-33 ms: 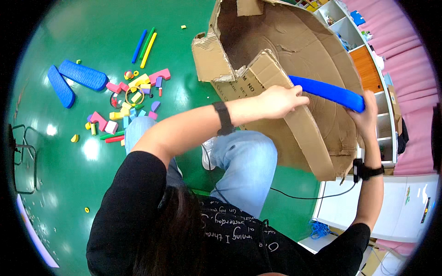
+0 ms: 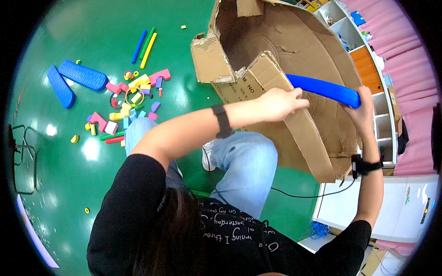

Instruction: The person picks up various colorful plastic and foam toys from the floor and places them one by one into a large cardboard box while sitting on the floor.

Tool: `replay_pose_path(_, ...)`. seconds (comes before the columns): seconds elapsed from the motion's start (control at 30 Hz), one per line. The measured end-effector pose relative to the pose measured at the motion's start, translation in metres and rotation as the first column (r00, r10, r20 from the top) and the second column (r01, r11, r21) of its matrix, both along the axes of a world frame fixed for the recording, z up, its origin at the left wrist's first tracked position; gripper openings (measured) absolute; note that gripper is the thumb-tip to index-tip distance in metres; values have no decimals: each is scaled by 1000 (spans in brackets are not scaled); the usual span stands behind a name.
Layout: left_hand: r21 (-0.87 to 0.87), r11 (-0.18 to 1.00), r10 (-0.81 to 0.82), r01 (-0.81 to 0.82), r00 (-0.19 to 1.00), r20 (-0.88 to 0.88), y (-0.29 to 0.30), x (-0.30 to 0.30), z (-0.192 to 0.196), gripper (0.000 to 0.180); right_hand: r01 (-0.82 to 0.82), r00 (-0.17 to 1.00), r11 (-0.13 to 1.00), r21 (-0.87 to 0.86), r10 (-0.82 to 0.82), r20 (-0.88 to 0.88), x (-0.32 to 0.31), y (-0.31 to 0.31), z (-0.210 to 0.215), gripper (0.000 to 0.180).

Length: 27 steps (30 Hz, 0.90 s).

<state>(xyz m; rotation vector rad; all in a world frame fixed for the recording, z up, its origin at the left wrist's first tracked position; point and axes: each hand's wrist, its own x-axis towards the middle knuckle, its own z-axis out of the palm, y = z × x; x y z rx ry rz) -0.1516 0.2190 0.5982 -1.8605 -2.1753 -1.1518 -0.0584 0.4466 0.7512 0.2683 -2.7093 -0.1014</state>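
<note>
A large, open brown cardboard box (image 2: 304, 106) with torn edges lies tilted in front of me. My left hand (image 2: 283, 103) is closed round the edge of its narrow side flap, thumb and fingers curled over the rim. In my right hand (image 2: 361, 110) is one end of a long, smooth blue bar (image 2: 324, 89), apparently foam, which slants across the box opening. The bar's other end goes behind the flap next to my left hand, so I cannot see where it stops. Black bands sit on both wrists, and a cable runs from the right one.
Several coloured toy blocks (image 2: 98, 120) lie scattered over the green floor (image 2: 60, 142), with two blue slabs (image 2: 84, 75) beyond. Thin coloured sticks (image 2: 148, 50) lie farther off. White shelves (image 2: 383, 126) and a white cabinet (image 2: 391, 207) stand at the right, by a pink curtain (image 2: 416, 92).
My right hand and the blue bar have shifted slightly left and away from me, sliding a little farther behind the flap. My left hand stays on the flap.
</note>
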Motion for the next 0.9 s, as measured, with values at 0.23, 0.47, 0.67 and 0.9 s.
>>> replay_pose_path(0.23,175,983,-64,53,996,58,-6,10,4,28,-57,998,998,-13,57,6,-77,-1,-47,42)
replay_pose_path(0.47,125,990,-74,61,992,101,-11,12,13,32,-86,996,996,8,86,36,-88,5,-56,40)
replay_pose_path(0.67,104,993,-59,50,994,92,-8,7,13,35,-43,950,998,40,29,311,-49,45,-74,40)
replay_pose_path(0.9,160,985,-74,65,996,54,-6,9,14,36,-82,499,961,264,-190,846,12,126,-130,18)
